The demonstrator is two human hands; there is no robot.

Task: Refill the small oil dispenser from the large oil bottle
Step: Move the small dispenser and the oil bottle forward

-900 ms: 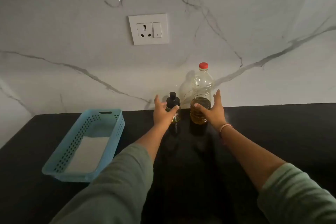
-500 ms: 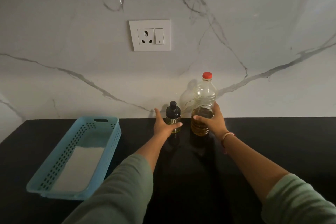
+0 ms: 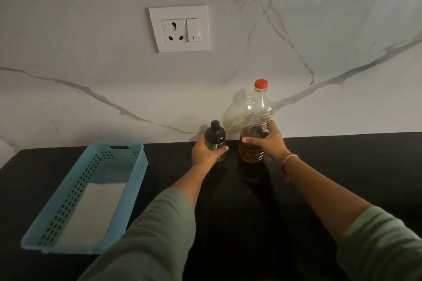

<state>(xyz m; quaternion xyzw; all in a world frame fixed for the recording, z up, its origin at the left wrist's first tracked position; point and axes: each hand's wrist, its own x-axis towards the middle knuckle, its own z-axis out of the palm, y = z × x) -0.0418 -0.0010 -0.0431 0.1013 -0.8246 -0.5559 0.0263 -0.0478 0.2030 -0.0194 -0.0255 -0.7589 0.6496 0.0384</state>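
Hands hold both bottles on the black surface [image 3: 342, 166] by the wall. Left hand [image 3: 204, 153] wraps the small oil dispenser [image 3: 215, 141]. Right hand [image 3: 268, 142] grips the large oil bottle [image 3: 257, 121], red cap on, just beside it.

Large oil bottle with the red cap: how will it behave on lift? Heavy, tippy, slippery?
The large oil bottle looks under half full, so probably light for its size. Oil sits low, so it likely resists tipping, though it may slosh. The ribbed clear plastic should help the right hand grip but may flex when squeezed.
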